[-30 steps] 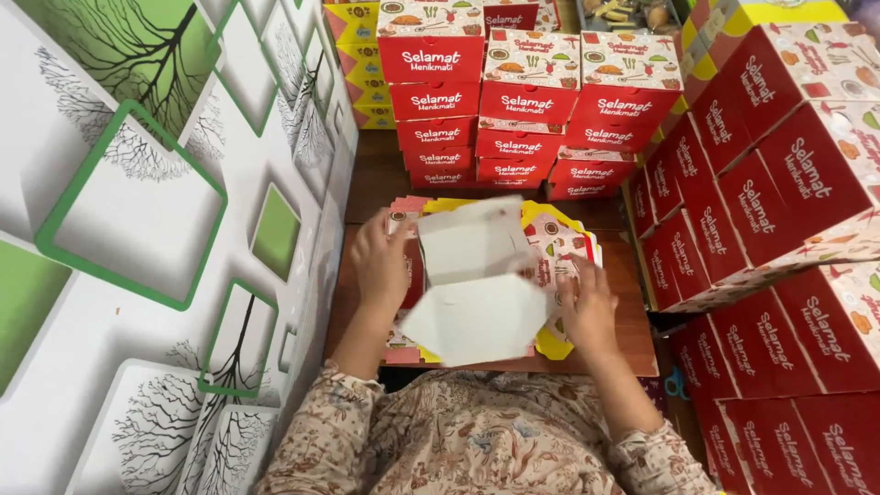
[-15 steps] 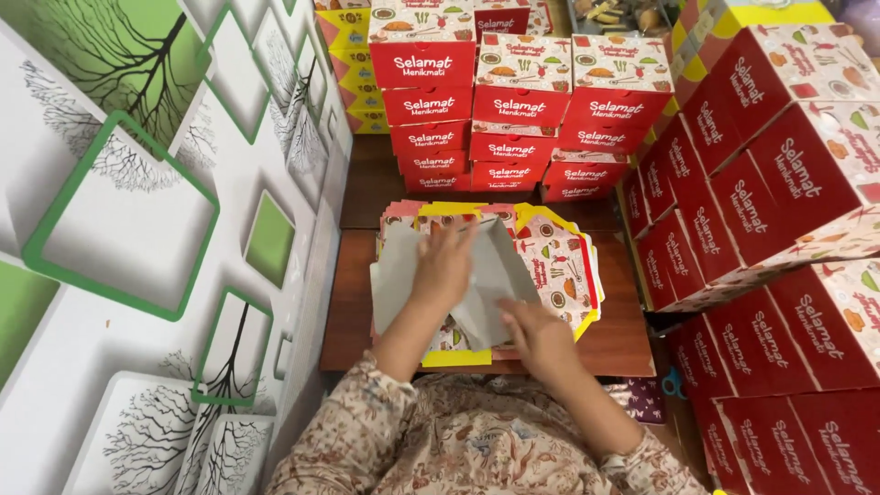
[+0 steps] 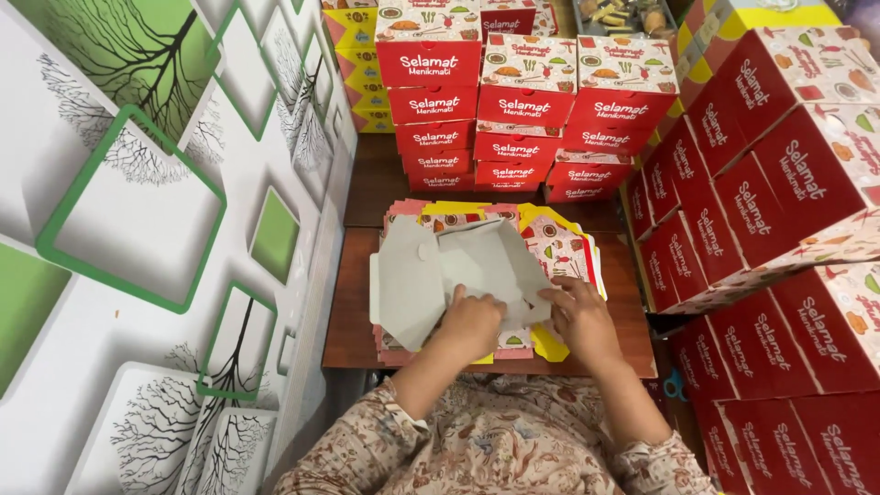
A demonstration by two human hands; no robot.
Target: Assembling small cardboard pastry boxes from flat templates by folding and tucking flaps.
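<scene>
A flat cardboard box blank (image 3: pixel 440 270), grey-white on its inner side, lies half folded on top of a pile of printed red and yellow blanks (image 3: pixel 559 247). My left hand (image 3: pixel 472 321) presses on the near edge of the blank, fingers curled over a flap. My right hand (image 3: pixel 582 316) grips the near right flap of the same blank. Both hands sit close together over the front of the small wooden table (image 3: pixel 353 330).
Stacks of folded red boxes (image 3: pixel 522 110) stand behind the table. More red boxes (image 3: pixel 779 202) are piled high along the right. A white wall with green squares and tree drawings (image 3: pixel 165 238) runs close along the left.
The blank has been turned and its sides folded up. My left hand came back from the middle of the blank to its near edge, and my right hand shifted right to the flap.
</scene>
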